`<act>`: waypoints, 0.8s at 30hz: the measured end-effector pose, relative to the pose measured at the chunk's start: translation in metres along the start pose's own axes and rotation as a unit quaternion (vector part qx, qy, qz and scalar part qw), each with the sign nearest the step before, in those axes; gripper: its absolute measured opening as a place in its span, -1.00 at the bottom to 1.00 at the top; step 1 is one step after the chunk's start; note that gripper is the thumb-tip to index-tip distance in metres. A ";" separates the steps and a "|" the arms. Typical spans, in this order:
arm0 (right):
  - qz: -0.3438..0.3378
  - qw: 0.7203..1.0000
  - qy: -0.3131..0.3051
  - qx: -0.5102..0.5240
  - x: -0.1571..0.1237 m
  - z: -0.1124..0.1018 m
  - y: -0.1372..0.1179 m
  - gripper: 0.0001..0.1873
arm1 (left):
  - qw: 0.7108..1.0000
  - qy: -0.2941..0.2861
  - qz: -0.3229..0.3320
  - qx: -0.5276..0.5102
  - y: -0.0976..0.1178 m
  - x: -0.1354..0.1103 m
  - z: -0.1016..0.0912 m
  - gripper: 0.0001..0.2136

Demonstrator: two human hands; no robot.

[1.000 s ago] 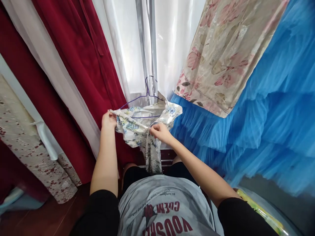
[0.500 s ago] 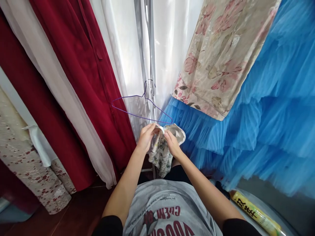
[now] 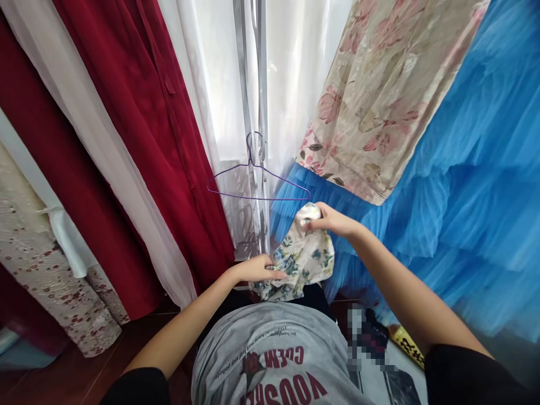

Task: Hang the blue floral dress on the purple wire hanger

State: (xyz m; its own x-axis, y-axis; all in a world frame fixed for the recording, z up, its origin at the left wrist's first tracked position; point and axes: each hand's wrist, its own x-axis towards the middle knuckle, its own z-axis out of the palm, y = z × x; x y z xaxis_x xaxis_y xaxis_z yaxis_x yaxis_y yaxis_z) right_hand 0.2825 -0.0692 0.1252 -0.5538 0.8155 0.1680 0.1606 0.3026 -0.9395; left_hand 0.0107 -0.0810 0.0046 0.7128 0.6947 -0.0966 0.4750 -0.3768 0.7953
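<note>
A white floral garment (image 3: 301, 253) with blue and green flowers hangs between my hands, low in front of my shirt. My right hand (image 3: 335, 219) pinches its upper edge between thumb and fingers. Lower down on the left side, my left hand (image 3: 258, 269) grips the cloth, its thumb and fingertips on the fabric. Just above the garment, a bare purple wire hanger (image 3: 258, 198) hangs by its hook in front of a metal stand (image 3: 261, 101). The cloth does not touch the hanger. Which part of the garment each hand holds is unclear.
Red curtains (image 3: 139, 140) and a pale sheer panel (image 3: 101, 140) hang at left. On the right are a beige floral fabric (image 3: 371, 112) and ruffled blue tulle (image 3: 459, 214). A yellow package (image 3: 405, 344) lies at lower right.
My hands have moved apart, the right up and rightward, the left down. The garment is now spread out more between them. The hanger has shifted slightly right and hangs more level.
</note>
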 end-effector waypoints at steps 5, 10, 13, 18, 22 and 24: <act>-0.024 0.982 0.184 -0.043 0.034 -0.069 -0.004 -0.71 | 0.986 0.129 -0.033 0.101 -0.015 -0.020 -0.041 -0.44; -0.042 0.977 0.210 -0.014 0.108 -0.097 -0.003 -0.64 | 0.962 0.261 -0.005 0.084 -0.002 -0.044 -0.094 -0.47; -0.020 0.987 0.161 0.011 0.150 -0.076 0.003 -0.67 | 0.938 0.310 0.032 0.149 0.010 -0.057 -0.114 -0.52; 0.021 0.996 0.082 0.034 0.175 -0.036 0.007 -0.65 | 0.929 0.274 0.015 0.249 -0.017 -0.079 -0.141 -0.59; 0.026 0.996 0.072 0.041 0.160 -0.039 0.001 -0.61 | 0.942 0.264 -0.063 0.197 -0.055 -0.088 -0.164 -0.68; 0.024 0.997 0.068 0.026 0.152 -0.045 -0.004 -0.61 | 0.939 0.297 -0.077 0.158 -0.065 -0.085 -0.181 -0.73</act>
State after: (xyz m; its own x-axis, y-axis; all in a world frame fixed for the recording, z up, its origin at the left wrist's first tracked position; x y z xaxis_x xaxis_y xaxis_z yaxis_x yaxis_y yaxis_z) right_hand 0.2346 0.0762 0.1683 -0.4304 0.8886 0.1589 0.1387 0.2390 -0.9611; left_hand -0.1745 -0.0048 0.0702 0.2538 0.9398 0.2287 0.7453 -0.3407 0.5731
